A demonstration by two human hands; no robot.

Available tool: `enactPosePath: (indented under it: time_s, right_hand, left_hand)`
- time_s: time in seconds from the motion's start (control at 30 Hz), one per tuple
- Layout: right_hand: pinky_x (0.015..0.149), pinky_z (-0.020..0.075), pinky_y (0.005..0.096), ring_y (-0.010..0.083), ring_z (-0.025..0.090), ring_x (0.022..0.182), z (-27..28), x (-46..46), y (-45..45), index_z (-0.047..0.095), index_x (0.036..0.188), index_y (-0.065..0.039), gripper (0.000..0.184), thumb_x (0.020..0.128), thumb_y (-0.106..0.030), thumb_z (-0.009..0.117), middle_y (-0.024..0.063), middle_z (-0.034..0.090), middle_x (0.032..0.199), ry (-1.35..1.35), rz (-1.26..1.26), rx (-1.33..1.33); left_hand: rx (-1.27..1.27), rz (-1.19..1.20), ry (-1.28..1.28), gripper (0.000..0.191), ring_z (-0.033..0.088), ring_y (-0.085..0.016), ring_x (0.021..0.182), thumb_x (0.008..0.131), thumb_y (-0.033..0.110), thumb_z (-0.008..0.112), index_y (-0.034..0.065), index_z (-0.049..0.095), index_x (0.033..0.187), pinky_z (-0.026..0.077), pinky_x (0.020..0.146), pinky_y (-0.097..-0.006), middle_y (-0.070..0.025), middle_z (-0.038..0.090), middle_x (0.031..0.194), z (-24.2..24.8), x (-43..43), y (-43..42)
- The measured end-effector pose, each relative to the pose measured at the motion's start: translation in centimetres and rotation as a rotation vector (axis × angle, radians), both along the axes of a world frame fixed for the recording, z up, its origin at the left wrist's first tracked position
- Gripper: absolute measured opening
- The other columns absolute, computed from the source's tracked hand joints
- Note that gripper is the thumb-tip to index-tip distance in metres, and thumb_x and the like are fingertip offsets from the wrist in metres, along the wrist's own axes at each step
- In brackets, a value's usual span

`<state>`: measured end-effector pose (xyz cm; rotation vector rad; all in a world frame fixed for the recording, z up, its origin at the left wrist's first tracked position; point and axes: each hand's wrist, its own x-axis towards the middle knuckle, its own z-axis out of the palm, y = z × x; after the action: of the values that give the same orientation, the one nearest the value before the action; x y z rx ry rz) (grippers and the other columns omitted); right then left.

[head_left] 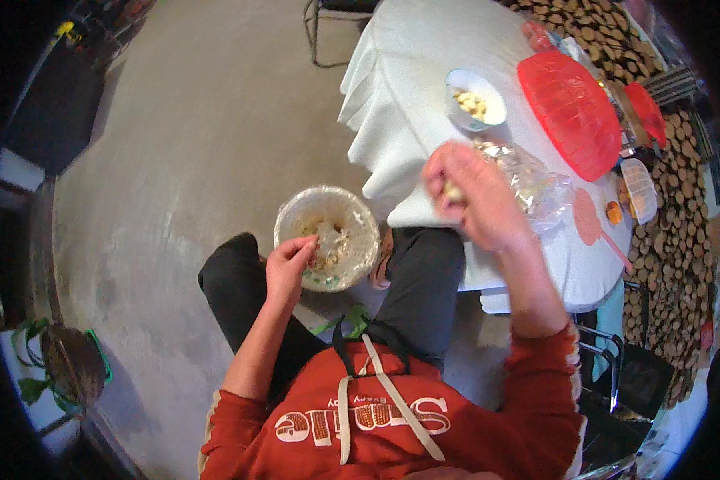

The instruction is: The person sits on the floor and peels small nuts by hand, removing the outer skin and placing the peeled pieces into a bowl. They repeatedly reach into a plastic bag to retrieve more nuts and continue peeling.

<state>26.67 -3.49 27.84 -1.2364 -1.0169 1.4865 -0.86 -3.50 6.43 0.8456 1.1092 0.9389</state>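
Note:
My right hand (477, 192), slightly blurred, is curled around a pale clove (453, 192) that looks like garlic. It is above the near edge of a white-clothed table (408, 54). Just beyond it, a clear plastic bag (534, 189) holds pale pieces. A white bowl (462, 117) with several pale yellow cloves (471, 105) stands farther back. My left hand (289, 264) hangs over the rim of a plastic-lined bin (360, 264) on the floor, thumb and fingertips pinched together. Whether a scrap is between them is too small to tell. Pale peelings (339, 243) lie inside the bin.
A red mesh food cover (567, 114), a pink fly swatter (589, 219) and a clear plastic container (639, 189) lie on the table's right side. Stacked logs (672, 258) line the wall. A black chair (630, 378) stands at right, a potted plant (75, 363) at left.

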Motion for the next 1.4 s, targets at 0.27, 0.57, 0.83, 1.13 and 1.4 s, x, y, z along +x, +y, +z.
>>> enactPosePath:
  time_s: [0.27, 0.57, 0.83, 1.13, 1.4]
  right_hand:
    - [0.068, 0.0459, 0.0239, 0.0097, 0.054, 0.074, 4.5, 9.0, 12.9, 0.063, 0.098, -0.003, 0.029, 0.101, -0.027, 0.048, 0.0021, 0.061, 0.088, -1.010, -0.151, 0.267]
    - [0.092, 0.0469, 0.0298, 0.0159, 0.061, 0.105, 5.3, 12.0, 12.5, 0.068, 0.105, -0.005, 0.030, 0.099, -0.028, 0.050, 0.0078, 0.068, 0.106, -1.163, -0.124, 0.269]
    - [0.086, 0.0520, 0.0305, 0.0164, 0.065, 0.094, 12.5, 11.8, -0.1, 0.065, 0.103, 0.000, 0.028, 0.104, -0.021, 0.046, 0.0096, 0.068, 0.102, -0.768, 0.047, 0.470]
    - [0.092, 0.0496, 0.0364, 0.0281, 0.063, 0.101, 5.1, 13.4, -8.0, 0.064, 0.106, -0.001, 0.019, 0.093, -0.004, 0.051, 0.0129, 0.066, 0.105, -1.234, 0.112, 0.449]
    - [0.094, 0.0477, 0.0409, 0.0348, 0.061, 0.107, 0.6, 14.0, -5.3, 0.066, 0.113, -0.003, 0.033, 0.083, 0.002, 0.051, 0.0177, 0.065, 0.110, -1.337, 0.079, 0.570]
  left_hand:
    - [0.033, -0.088, -0.019, 0.015, 0.055, -0.009, 0.065, 0.088, 0.012, 0.071, 0.0013, 0.065, 0.080, 0.043, 0.062, -0.0238, -0.0020, 0.063, 0.072, 0.1, 0.8, -0.5]
    - [0.021, -0.089, -0.048, 0.020, 0.053, -0.007, 0.065, 0.094, 0.018, 0.065, 0.0008, 0.064, 0.084, 0.042, 0.062, -0.0228, -0.0017, 0.062, 0.075, 0.7, 1.0, -0.6]
    - [0.176, -0.187, 0.066, 0.021, 0.055, -0.007, 0.075, 0.096, 0.014, 0.062, -0.0011, 0.066, 0.110, 0.045, 0.068, -0.0220, -0.0022, 0.067, 0.092, 4.9, 3.1, 0.6]
    - [0.370, -0.404, 0.070, 0.038, 0.060, -0.011, 0.098, 0.093, 0.019, 0.067, 0.0018, 0.059, 0.127, 0.049, 0.080, -0.0258, -0.0051, 0.065, 0.112, 14.2, 9.8, 1.4]
    - [0.812, -0.323, 0.364, 0.052, 0.059, -0.012, 0.094, 0.087, 0.019, 0.071, -0.0004, 0.054, 0.132, 0.050, 0.075, -0.0294, -0.0089, 0.064, 0.107, 17.8, 21.5, 2.6]
